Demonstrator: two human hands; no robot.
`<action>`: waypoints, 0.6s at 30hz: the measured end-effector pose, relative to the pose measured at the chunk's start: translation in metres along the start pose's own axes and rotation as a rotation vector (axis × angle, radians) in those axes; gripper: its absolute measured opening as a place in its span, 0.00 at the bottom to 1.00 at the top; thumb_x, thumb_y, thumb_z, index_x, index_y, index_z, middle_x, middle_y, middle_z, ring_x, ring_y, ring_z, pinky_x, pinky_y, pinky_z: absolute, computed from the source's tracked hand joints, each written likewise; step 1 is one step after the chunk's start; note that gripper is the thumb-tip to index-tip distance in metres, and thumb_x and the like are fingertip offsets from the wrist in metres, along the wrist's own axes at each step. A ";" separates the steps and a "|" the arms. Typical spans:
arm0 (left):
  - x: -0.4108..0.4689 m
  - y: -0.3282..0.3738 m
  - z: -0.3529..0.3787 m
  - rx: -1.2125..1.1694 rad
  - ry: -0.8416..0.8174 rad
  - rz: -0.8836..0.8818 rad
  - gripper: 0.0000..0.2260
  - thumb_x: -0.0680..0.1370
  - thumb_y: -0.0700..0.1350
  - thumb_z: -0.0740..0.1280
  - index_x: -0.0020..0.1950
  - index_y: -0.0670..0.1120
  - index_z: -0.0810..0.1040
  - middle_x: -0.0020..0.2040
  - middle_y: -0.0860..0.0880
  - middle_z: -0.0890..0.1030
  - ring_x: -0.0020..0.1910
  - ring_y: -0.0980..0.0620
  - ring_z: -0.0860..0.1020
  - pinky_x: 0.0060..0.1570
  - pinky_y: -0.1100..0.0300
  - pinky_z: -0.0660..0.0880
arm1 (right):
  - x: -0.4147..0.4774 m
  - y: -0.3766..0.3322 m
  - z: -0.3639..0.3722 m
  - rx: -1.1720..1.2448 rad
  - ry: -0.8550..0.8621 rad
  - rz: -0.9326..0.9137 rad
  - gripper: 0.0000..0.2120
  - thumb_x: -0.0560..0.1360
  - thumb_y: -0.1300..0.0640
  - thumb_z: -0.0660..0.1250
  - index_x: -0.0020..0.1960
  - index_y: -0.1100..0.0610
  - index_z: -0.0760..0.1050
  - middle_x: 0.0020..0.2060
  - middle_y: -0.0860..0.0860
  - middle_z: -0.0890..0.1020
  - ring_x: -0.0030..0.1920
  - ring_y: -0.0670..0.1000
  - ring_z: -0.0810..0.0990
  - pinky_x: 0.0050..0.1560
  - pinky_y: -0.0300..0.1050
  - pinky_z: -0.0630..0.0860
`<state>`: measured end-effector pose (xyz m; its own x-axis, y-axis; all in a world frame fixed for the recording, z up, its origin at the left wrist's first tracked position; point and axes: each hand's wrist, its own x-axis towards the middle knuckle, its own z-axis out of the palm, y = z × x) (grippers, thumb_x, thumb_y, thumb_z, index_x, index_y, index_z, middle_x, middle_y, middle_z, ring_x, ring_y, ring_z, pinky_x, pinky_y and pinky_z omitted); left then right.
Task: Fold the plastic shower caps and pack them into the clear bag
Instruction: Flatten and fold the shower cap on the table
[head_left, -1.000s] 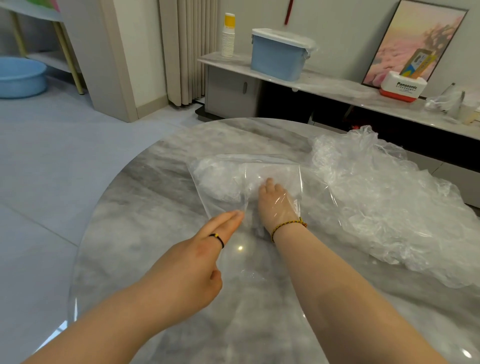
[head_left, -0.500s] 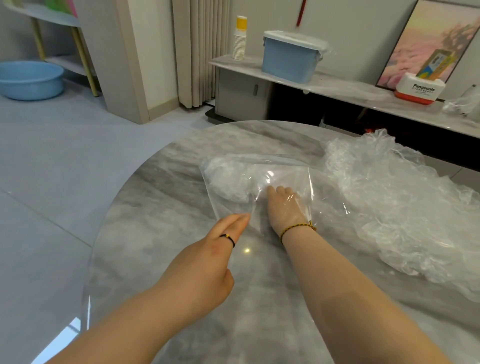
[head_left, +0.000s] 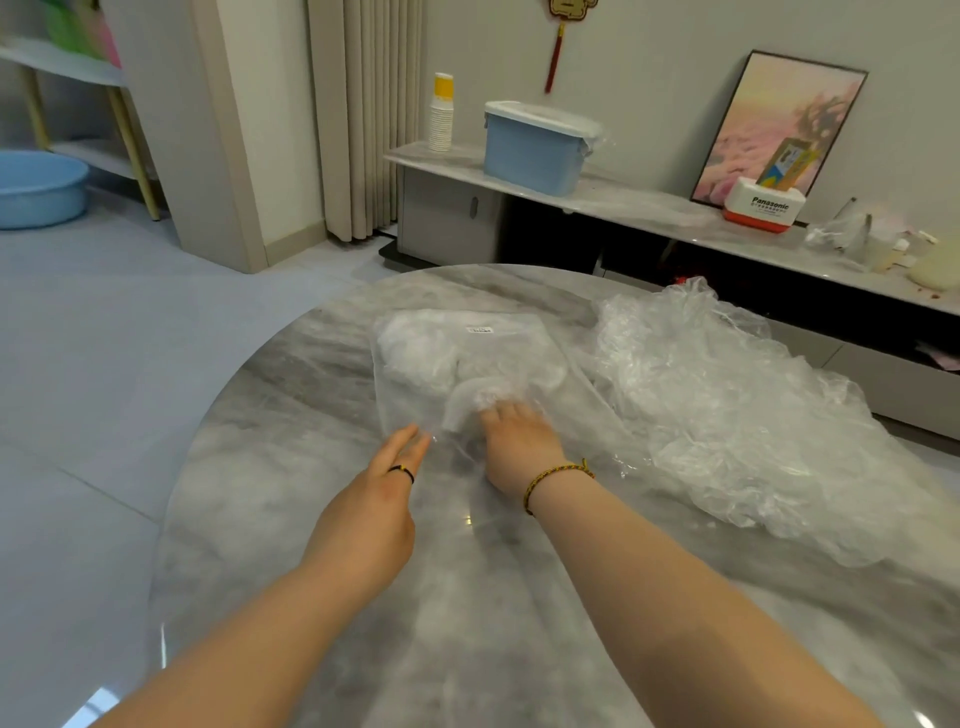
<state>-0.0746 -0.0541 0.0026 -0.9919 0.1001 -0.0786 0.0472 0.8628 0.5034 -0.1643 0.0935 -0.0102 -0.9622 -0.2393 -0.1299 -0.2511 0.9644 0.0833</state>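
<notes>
1. A folded shower cap (head_left: 470, 397) lies inside the clear bag (head_left: 467, 358), under the right hand's (head_left: 519, 441) flat, pressing fingers.
2. The left hand's (head_left: 374, 514) straight fingertips meet the bag's mouth; whether they pinch it I cannot tell.
3. Loose caps (head_left: 727, 415) are heaped right of the right fingers.

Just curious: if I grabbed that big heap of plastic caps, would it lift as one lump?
Probably not: the heap of shower caps looks thin, crinkled and loose, so it would likely flop apart. It seems light for its bulk, and may slide on the glossy table.
</notes>
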 end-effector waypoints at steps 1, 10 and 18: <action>-0.002 0.002 0.001 0.007 -0.001 0.021 0.33 0.77 0.33 0.54 0.76 0.53 0.45 0.75 0.60 0.42 0.65 0.56 0.69 0.49 0.65 0.70 | -0.002 -0.001 -0.001 0.064 0.007 0.001 0.20 0.79 0.56 0.55 0.70 0.59 0.60 0.68 0.57 0.65 0.68 0.56 0.62 0.67 0.47 0.60; 0.000 0.001 -0.006 -0.015 0.015 0.127 0.34 0.77 0.34 0.54 0.75 0.55 0.40 0.74 0.64 0.41 0.70 0.59 0.62 0.58 0.67 0.67 | 0.046 -0.018 0.006 1.310 0.161 0.489 0.08 0.75 0.56 0.63 0.37 0.56 0.70 0.35 0.52 0.75 0.33 0.52 0.74 0.31 0.39 0.73; 0.005 -0.002 -0.006 -0.001 0.027 0.087 0.34 0.78 0.34 0.54 0.75 0.57 0.38 0.70 0.69 0.41 0.65 0.61 0.67 0.46 0.74 0.63 | 0.067 0.012 0.005 0.997 0.048 0.390 0.27 0.75 0.64 0.54 0.74 0.54 0.59 0.56 0.54 0.72 0.53 0.50 0.69 0.52 0.43 0.67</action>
<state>-0.0806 -0.0585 0.0058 -0.9868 0.1613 -0.0116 0.1332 0.8509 0.5082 -0.2315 0.0893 -0.0227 -0.9660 0.1221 -0.2281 0.2532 0.6273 -0.7365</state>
